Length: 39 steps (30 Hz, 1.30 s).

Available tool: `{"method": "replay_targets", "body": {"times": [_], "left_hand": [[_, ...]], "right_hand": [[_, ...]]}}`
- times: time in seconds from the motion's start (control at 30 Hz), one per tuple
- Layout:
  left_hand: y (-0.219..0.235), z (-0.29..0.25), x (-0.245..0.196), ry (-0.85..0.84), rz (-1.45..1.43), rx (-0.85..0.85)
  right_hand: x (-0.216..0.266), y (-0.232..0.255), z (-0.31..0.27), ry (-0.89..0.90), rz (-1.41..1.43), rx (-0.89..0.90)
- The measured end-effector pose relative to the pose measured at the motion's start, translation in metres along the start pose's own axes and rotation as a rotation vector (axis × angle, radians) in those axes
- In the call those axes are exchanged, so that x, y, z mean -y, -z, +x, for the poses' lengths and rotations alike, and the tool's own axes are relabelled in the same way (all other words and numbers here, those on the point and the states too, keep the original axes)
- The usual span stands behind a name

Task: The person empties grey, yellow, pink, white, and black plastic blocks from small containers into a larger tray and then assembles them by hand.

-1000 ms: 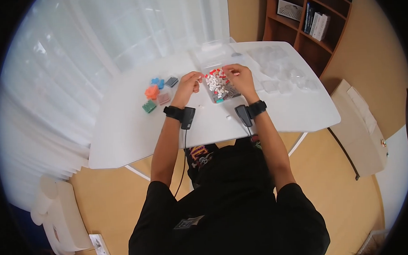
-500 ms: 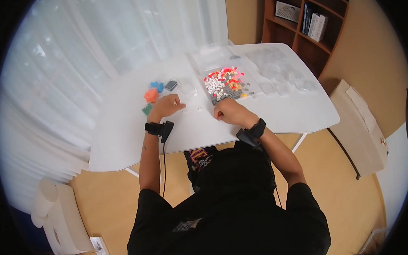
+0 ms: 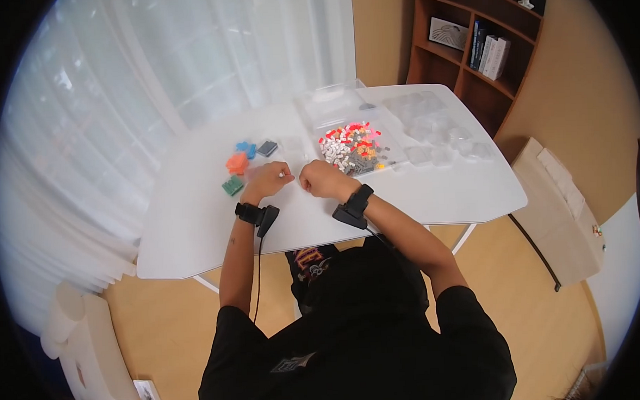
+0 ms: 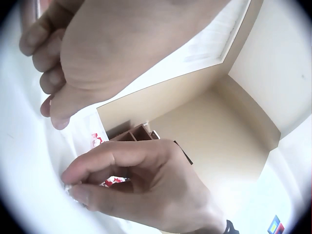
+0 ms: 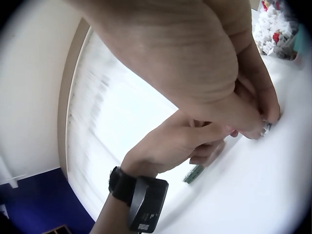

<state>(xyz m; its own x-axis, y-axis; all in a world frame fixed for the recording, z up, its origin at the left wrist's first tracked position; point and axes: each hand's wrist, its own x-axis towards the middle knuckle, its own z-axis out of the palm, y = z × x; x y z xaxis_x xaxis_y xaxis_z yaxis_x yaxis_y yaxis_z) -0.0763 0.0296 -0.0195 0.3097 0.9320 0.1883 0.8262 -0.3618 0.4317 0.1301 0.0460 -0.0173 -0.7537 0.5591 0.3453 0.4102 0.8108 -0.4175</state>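
Observation:
In the head view my left hand [image 3: 266, 181] is curled, with a small white piece [image 3: 282, 174] at its fingertips. Close to its right is my right hand [image 3: 326, 180], the two apart. The right wrist view shows my right thumb and finger pinching a small whitish piece [image 5: 265, 128]; my left hand [image 5: 178, 141] lies beyond it. A clear box with a heap of small bricks [image 3: 350, 148], white, red, grey and tan, stands just beyond my right hand.
Blue [image 3: 245, 149], orange [image 3: 237, 163] and green pieces [image 3: 232, 186] and a dark block [image 3: 267, 147] lie left on the white table [image 3: 194, 232]. Clear containers [image 3: 437, 132] stand at the right. A bookshelf [image 3: 470, 54] is behind.
Both hands have left the brick box and come nearer the table's front. In the last half second, my right hand has moved left toward my left hand.

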Motion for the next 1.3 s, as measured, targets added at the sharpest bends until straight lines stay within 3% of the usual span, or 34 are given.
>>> {"method": "replay_targets", "body": {"times": [0.2, 0.27, 0.33, 0.53, 0.57, 0.63, 0.73, 0.8, 0.9, 0.97, 1.07, 1.17, 1.3], "left_hand": [[-0.006, 0.028, -0.018, -0.083, -0.124, -0.042], [-0.006, 0.046, -0.031, -0.104, -0.121, -0.094], [-0.004, 0.063, -0.048, -0.157, -0.145, -0.125], [-0.023, 0.117, -0.088, -0.234, -0.287, -0.135], [-0.026, 0.123, -0.089, -0.244, -0.307, -0.135], [-0.025, 0.124, -0.085, -0.228, -0.334, -0.171], [-0.014, 0.117, -0.060, -0.226, -0.444, -0.157], [0.004, 0.094, -0.044, -0.152, -0.125, -0.207], [0.015, 0.057, -0.029, -0.009, 0.032, -0.114], [0.005, 0.048, -0.012, 0.000, 0.105, -0.102], [-0.004, 0.044, -0.011, 0.036, 0.178, -0.038], [-0.011, 0.043, -0.019, 0.070, 0.152, -0.026], [-0.028, 0.054, -0.001, 0.052, 0.117, -0.058]], "right_hand": [[0.008, 0.000, -0.021, 0.047, -0.225, 0.045], [0.005, 0.000, -0.030, 0.106, -0.303, -0.047], [-0.005, 0.009, -0.035, 0.081, -0.315, 0.024], [-0.045, 0.081, -0.053, -0.214, 0.203, -0.328], [-0.058, 0.085, -0.053, -0.212, 0.198, -0.322], [-0.087, 0.090, -0.052, -0.320, 0.187, -0.518], [-0.108, 0.101, -0.062, -0.363, 0.367, -0.437], [-0.112, 0.106, -0.073, -0.441, 0.445, -0.424], [-0.139, 0.100, -0.080, -0.383, 0.498, -0.548], [-0.135, 0.106, -0.081, -0.474, 0.004, -0.630], [-0.137, 0.101, -0.080, -0.505, -0.205, -0.652], [-0.135, 0.093, -0.082, -0.539, -0.278, -0.528], [-0.144, 0.088, -0.082, -0.550, -0.260, -0.532]]}}
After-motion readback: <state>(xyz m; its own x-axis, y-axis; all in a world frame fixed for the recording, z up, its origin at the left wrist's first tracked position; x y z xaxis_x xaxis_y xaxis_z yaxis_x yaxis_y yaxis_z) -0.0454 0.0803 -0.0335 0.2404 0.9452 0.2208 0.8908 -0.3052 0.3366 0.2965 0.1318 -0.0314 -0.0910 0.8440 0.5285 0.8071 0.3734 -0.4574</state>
